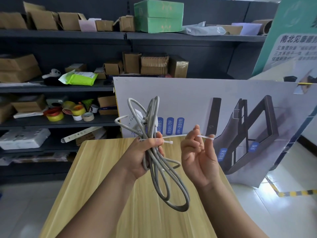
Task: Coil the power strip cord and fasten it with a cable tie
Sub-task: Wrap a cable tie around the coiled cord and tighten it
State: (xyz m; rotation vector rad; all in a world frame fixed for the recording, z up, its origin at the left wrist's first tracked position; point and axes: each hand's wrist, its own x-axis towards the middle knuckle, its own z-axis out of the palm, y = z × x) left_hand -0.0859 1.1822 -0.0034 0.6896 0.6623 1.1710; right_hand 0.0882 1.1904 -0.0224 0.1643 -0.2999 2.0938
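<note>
My left hand (145, 155) is closed around the middle of a grey power cord (161, 184) gathered into long loops. The loops stick up above the fist and hang down below it over the table. The white power strip body (137, 121) shows behind the upper loops. A white cable tie (178, 136) runs around the bundle at my left fist, its head (170, 142) by my left fingertips. My right hand (200, 152), palm up, pinches the tie's free tail, whose tip (208, 137) pokes out to the right.
A light wooden table (106, 186) lies under my hands. A large printed board (223, 107) leans behind it. Dark shelves on the left hold cardboard boxes (18, 67), tape rolls (68, 111) and a green box (158, 16). Yellow-black floor tape (298, 193) is at right.
</note>
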